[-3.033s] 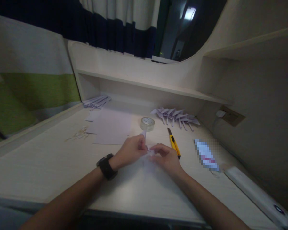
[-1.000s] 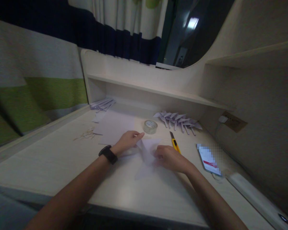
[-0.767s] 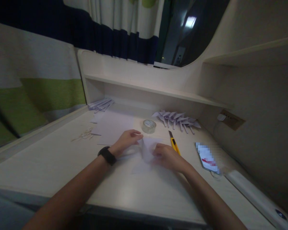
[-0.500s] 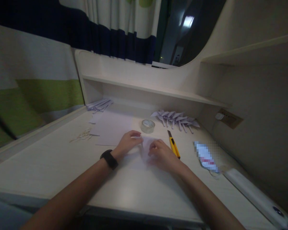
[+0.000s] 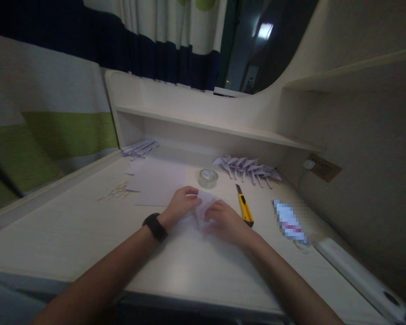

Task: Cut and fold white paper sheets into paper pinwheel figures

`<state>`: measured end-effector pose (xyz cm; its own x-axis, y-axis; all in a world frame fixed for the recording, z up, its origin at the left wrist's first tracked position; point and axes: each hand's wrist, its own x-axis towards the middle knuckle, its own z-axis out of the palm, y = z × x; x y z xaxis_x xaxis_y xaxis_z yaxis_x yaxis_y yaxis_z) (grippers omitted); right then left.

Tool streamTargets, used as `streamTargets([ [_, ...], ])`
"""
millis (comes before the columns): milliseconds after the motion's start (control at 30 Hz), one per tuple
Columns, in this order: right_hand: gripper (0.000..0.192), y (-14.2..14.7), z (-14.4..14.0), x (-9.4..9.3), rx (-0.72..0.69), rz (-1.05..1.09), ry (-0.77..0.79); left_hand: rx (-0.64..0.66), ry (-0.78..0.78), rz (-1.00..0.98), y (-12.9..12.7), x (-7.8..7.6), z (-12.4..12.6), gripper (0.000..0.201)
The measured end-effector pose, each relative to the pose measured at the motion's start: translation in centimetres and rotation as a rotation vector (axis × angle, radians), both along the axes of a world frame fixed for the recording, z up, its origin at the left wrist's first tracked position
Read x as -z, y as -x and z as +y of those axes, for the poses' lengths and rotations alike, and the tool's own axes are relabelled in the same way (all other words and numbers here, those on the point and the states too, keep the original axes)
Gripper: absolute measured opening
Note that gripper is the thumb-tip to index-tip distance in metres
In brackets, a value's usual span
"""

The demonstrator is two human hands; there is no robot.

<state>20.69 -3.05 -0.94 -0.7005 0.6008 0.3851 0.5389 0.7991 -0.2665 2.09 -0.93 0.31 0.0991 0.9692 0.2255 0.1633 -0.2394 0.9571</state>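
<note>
In the head view, the left hand (image 5: 182, 205) pinched the folded white paper (image 5: 205, 203), the right hand (image 5: 226, 221), slightly blurred, grasped its other side, the paper was between them over the desk (image 5: 176, 275), a tape roll (image 5: 208, 180) lay just beyond.

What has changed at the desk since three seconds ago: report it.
The left hand has shifted slightly left and farther from the person, its curled fingers opening out. The right hand has moved slightly left, and more of the white paper now shows between the two; how firm either grip is cannot be told. The clear tape roll, yellow cutter and folded paper pieces stayed put.
</note>
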Motion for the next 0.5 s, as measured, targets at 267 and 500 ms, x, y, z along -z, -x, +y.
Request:
streamTargets([
  [267, 0.024, 0.1, -0.3, 0.6, 0.126, 0.065, -0.085, 0.161, -0.145, 0.147, 0.1, 0.9, 0.6, 0.020],
  [500, 0.019, 0.2, -0.7, 0.1, 0.204, 0.063, -0.144, 0.163, -0.194, 0.237, 0.2, 1.2, 0.7, 0.028],
])
